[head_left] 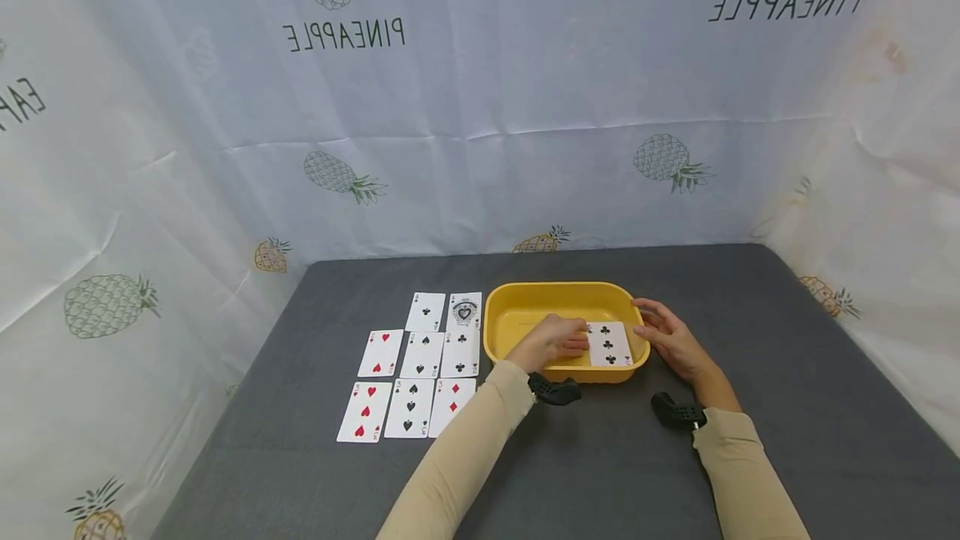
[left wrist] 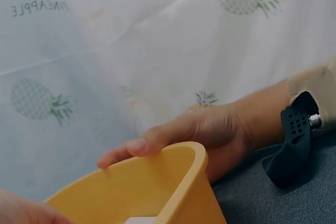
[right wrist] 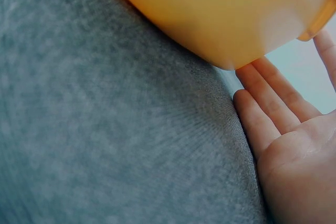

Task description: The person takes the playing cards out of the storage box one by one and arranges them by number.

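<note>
A yellow plastic tub (head_left: 517,293) stands on the dark table, a three of clubs (head_left: 610,344) lying face up in its right half. My left hand (head_left: 553,342) reaches over the near rim into the tub, fingers bent and fingertips right at the card's left edge. Its thumb is hidden, and I cannot tell whether it pinches the card. At the tub's right end my right hand (head_left: 672,346) grips the wall, thumb (left wrist: 137,146) over the rim and the other fingers (right wrist: 268,95) along the outside. A white card edge (left wrist: 140,220) shows inside the tub in the left wrist view.
Left of the tub, face-up playing cards lie in three rows: an ace of clubs (head_left: 425,312) and an ornate ace (head_left: 464,310), several twos such as the two of hearts (head_left: 380,353), then threes including the three of hearts (head_left: 364,412). My left sleeve (head_left: 465,452) overlaps a diamonds card (head_left: 452,402).
</note>
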The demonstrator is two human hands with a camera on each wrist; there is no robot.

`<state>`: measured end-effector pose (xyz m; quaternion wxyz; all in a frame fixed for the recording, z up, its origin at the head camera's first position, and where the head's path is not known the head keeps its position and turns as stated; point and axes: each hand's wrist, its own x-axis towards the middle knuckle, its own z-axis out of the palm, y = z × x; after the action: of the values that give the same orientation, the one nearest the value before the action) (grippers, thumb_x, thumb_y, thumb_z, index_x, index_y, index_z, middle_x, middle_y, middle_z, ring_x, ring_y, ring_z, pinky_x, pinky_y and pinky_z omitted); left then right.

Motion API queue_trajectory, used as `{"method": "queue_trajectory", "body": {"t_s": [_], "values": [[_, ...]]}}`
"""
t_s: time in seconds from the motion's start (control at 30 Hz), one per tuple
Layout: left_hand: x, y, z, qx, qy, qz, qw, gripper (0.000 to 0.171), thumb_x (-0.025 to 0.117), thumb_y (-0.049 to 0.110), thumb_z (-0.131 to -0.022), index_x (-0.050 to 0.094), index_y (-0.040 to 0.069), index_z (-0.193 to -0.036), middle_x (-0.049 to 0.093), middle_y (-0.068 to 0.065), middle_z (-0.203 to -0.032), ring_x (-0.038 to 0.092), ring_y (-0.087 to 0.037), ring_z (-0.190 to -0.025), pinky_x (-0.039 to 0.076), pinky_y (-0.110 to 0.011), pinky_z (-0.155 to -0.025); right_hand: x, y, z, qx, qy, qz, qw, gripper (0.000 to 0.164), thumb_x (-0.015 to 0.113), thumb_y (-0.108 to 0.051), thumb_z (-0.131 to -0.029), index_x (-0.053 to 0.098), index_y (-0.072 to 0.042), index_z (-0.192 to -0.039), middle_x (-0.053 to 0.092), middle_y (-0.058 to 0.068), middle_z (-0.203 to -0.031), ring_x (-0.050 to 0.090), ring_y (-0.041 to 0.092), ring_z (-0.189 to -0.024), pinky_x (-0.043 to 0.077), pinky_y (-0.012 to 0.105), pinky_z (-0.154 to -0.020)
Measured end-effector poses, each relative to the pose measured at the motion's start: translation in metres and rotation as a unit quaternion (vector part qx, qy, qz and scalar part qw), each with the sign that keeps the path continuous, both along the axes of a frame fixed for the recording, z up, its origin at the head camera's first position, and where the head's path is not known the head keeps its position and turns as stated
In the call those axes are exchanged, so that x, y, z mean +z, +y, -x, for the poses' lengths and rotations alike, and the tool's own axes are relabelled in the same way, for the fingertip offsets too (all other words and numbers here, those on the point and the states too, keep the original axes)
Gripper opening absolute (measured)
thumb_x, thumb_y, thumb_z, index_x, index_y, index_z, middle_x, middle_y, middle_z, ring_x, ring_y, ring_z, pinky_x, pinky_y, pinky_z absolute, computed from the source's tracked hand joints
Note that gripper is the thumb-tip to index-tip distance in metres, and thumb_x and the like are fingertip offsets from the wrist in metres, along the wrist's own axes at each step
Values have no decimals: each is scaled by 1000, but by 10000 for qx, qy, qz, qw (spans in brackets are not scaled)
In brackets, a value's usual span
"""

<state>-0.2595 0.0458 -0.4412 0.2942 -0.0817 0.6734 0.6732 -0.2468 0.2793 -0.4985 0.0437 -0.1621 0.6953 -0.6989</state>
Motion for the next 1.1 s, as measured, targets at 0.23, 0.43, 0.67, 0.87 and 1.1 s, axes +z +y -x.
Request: {"method": "queue_trajectory", "body": {"t_s": [0.23, 0.43, 0.67, 0.87, 1.1], "values": [[1, 2, -1, 133, -134, -170, 9997, 30, 60, 12, -92, 60, -4, -118, 62, -14, -107, 59, -17, -86, 54, -36, -101, -2, 0, 0, 20, 22, 30, 10000, 41, 52, -5, -97, 43, -20, -135, 57, -20, -121, 58, -7, -107, 52, 10, -85], [2, 2, -1, 410, -44, 13, 9991, 39, 63, 14, -90, 56, -2, -125, 57, -15, -124, 56, -21, -102, 52, -35, -102, -4, 0, 1, 58, 54, 33, 10000, 41, 51, -4, -97, 43, -19, -135, 57, -19, -122, 58, -7, -107, 52, 10, -86], [4, 2, 5, 516, -5, -72, 9986, 44, 61, 18, -92, 51, -2, -131, 56, -16, -129, 57, -21, -108, 51, -34, -102, -4, 1, 2, 26, 30, 29, 10000, 42, 52, -4, -97, 43, -19, -136, 56, -19, -122, 58, -6, -108, 51, 9, -86], [5, 3, 6, 467, -76, -171, 9987, 36, 61, 18, -93, 54, -1, -122, 57, -11, -109, 53, -17, -90, 51, -30, -96, -2, 1, 2, -25, -24, -6, 10000, 41, 53, -5, -97, 44, -20, -135, 56, -19, -121, 58, -6, -107, 51, 10, -86], [6, 6, 5, 567, -26, 61, 9984, 47, 62, 18, -92, 49, -1, -132, 56, -15, -124, 56, -20, -101, 51, -33, -101, -1, 1, 1, -40, -85, 57, 9999, 41, 54, -5, -97, 45, -20, -134, 57, -20, -121, 59, -6, -106, 52, 9, -86]]}}
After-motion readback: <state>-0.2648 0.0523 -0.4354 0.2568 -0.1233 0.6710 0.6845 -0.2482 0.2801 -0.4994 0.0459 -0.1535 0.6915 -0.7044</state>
